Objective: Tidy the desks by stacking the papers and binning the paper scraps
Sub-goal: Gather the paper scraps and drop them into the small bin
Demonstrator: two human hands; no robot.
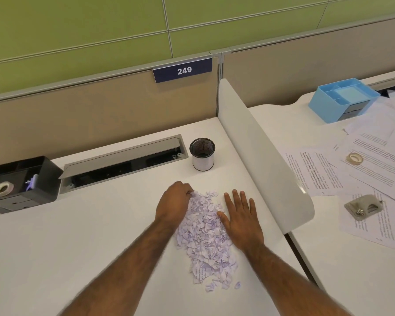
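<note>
Paper scraps [205, 236]: loose heap on the white tabletop [100, 236], mesh cup [202, 155] at its 12 o'clock. Left hand [173, 201] at the heap's 11 o'clock edge, fingers curled, tips buried in scraps; cannot tell whether the grip holds any. Right hand [240, 220] at 2 o'clock, grip released, flat, walling the edge. Judgement: scraps near weightless, limp, prone to scatter and slide. Take from both flanks, cupped palms scooping under. Papers [363, 169] unstacked at 3 o'clock, past the divider
</note>
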